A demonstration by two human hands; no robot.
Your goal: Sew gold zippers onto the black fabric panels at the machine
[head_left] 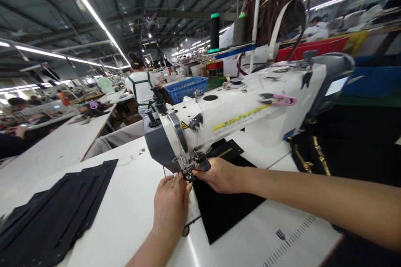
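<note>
A white sewing machine [238, 112] stands on the white table [125, 212]. A black fabric piece [225, 208] lies under its needle area [188, 169]. My left hand [171, 206] rests on the table left of the needle, fingers stretched toward the presser foot and touching the fabric's edge. My right hand [219, 175] reaches in from the right, fingers pinched together at the needle on something small I cannot make out.
A stack of black cut pieces [56, 212] lies at the table's left. Pink snips [278, 100] rest on the machine's arm. Dark material [347, 150] is heaped at the right. A person in a green apron [140, 87] stands beyond, by a blue crate [186, 87].
</note>
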